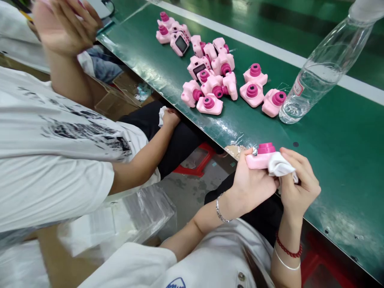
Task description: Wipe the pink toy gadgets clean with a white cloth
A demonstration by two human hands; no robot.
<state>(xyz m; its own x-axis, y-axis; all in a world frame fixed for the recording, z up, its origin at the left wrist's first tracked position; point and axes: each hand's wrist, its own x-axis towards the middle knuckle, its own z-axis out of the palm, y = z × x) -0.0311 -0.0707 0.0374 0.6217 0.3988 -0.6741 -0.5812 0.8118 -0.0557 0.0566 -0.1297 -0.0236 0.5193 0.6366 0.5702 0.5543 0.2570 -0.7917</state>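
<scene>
Just over the near edge of the green table, my left hand [246,188] holds a pink toy camera [255,161] with its magenta lens facing up. My right hand [300,184] pinches a crumpled white cloth [280,165], which lies against the camera's right end. Part of the camera is covered by the cloth. Beyond my hands, several more pink toy cameras [222,63] lie in a loose cluster. Closer to me, a separate few include one camera [273,103] beside the bottle.
A clear bottle [318,72] partly filled with liquid stands on the green table [339,168]. To my left sits a co-worker in a white shirt [60,160], one hand [67,28] raised, the other holding white cloth. Red stools [198,162] and plastic-wrapped boxes [129,220] are below.
</scene>
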